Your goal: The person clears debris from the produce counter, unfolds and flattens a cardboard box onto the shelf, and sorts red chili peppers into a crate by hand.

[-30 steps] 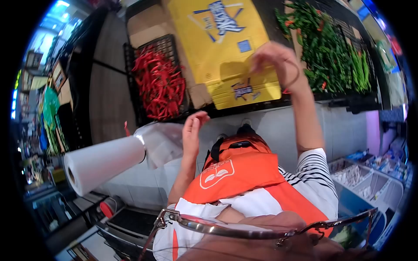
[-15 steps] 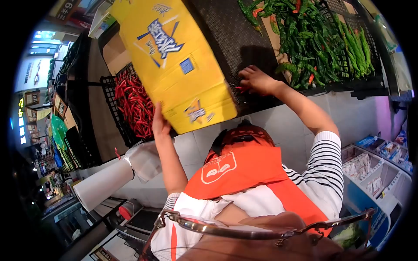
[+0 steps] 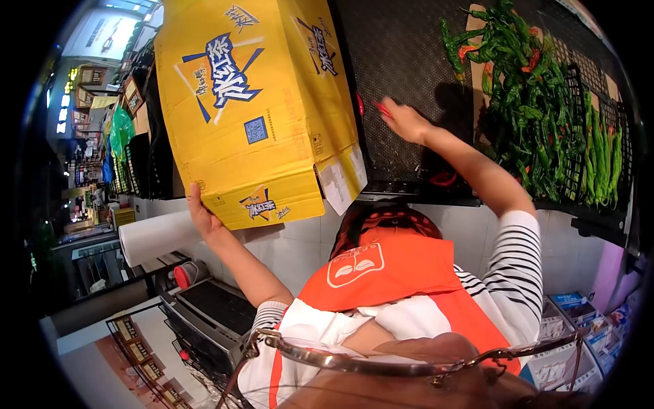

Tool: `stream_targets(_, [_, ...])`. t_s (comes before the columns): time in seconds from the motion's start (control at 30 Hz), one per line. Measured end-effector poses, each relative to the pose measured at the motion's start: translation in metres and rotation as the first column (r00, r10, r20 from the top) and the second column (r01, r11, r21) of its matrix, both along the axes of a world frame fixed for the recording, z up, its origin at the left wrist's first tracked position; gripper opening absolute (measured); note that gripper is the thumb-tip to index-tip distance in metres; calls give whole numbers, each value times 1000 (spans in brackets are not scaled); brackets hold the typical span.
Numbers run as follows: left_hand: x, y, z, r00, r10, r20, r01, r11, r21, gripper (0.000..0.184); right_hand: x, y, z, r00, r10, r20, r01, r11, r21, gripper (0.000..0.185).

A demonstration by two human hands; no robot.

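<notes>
My left hand (image 3: 204, 214) grips the lower left corner of a yellow cardboard box (image 3: 286, 129) with blue and white lettering, held tilted over the black display surface. My right hand (image 3: 407, 124) is over the dark textured mat (image 3: 402, 54), to the right of the box. Its fingertips are closed on a red chili pepper (image 3: 383, 109). Another red chili (image 3: 360, 103) lies beside the box's edge. One more red pepper (image 3: 443, 178) rests near the front edge, below my right forearm. The red chilies seen earlier at the left are hidden behind the box.
Dark green peppers (image 3: 531, 123) lie piled at the right, beside longer light green peppers (image 3: 599, 157) in a black crate. A roll of clear plastic bags (image 3: 160, 238) sits at the left below the box. A black scale-like device (image 3: 214, 307) stands lower left.
The box has swung left and turned, so its side panel and open end flap show. It now covers the red chili crate. My right hand is about level, with a red chili showing at its fingertips.
</notes>
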State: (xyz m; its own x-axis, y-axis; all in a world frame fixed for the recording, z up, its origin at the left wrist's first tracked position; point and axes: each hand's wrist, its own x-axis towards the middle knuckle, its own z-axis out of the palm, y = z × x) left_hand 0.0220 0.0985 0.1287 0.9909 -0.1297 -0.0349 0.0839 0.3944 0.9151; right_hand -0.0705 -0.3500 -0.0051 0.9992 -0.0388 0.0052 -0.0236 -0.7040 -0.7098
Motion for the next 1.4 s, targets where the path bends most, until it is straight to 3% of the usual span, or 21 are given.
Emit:
stream_targets(0.03, [-2,-2,3,1000,20,4,-20,1000,-11,33,22,9,-9,989,-86,116,89,996,-14,25])
stream_targets(0.1, [-4,-4,10,999,52,12,-51,998,-34,31,64,28,-16,969,-245,-13,242,963,-119,30])
stream_targets(0.17, [-6,-8,14,999,33,20,-32,998,-48,31,79,42,-20,962,-257,-89,233,949,-214,38])
stream_targets(0.2, [-8,-10,15,1000,21,17,-20,998,-54,31,92,45,-41,948,-315,-34,297,922,-248,37])
stream_targets(0.3, [-6,-9,11,998,15,63,-15,1000,9,31,66,13,-30,979,-185,86,188,982,-20,33])
stream_targets(0.33, [-6,-9,8,996,21,84,-24,999,29,31,43,-2,-12,948,-263,179,248,963,103,33])
stream_targets(0.37, [-6,-10,6,994,29,105,-34,998,50,31,29,-24,-10,963,-267,-29,266,931,251,27])
stream_targets(0.4, [-5,-11,5,991,37,132,-46,996,70,31,-4,-36,15,967,-204,-150,252,815,521,16])
stream_targets(0.43, [-6,-17,6,988,42,151,-55,995,80,32,-31,-53,15,985,-129,-118,175,732,659,10])
stream_targets(0.47, [-11,-26,7,984,49,170,-66,994,93,32,-59,-65,35,976,-40,-213,142,862,487,17])
stream_targets(0.53, [-17,-38,7,982,35,186,-60,990,129,35,-101,-70,31,896,66,-438,75,952,298,34])
stream_targets(0.57, [-18,-44,6,983,16,184,-44,988,149,37,-119,-71,9,956,156,-247,-147,988,55,30])
stream_targets(0.77, [-62,-104,26,987,41,155,-71,978,194,44,-141,-41,-1,841,282,-461,-422,876,-235,34])
stream_targets(0.87, [-72,-108,28,985,16,174,-44,986,159,47,-138,-30,-8,810,239,-536,-495,768,-405,37])
stream_targets(0.97, [-77,-102,26,976,16,217,-56,982,178,47,-131,-18,-8,782,183,-595,-543,668,-508,32])
stream_targets(1.0, [-79,-101,26,972,27,232,-73,979,193,46,-128,-15,-7,755,204,-623,-607,577,-547,27])
stream_targets(1.13, [-95,-111,46,966,-24,256,-43,967,251,45,-115,-21,-1,631,267,-728,-654,689,-314,24])
stream_targets(1.2, [-114,-133,54,968,-11,252,-72,945,318,43,-119,-25,-3,656,247,-713,-636,689,-347,23])
stream_targets(1.23, [-119,-139,52,947,-124,298,11,936,353,40,-122,-24,-4,668,237,-705,-627,690,-362,23])
stream_targets(1.3, [-128,-154,45,857,-309,413,150,915,373,34,-125,-23,-14,691,187,-699,-610,670,-423,22])
stream_targets(1.4, [-129,-175,42,594,-518,615,219,840,496,26,-124,-21,-27,719,147,-680,-590,645,-486,20])
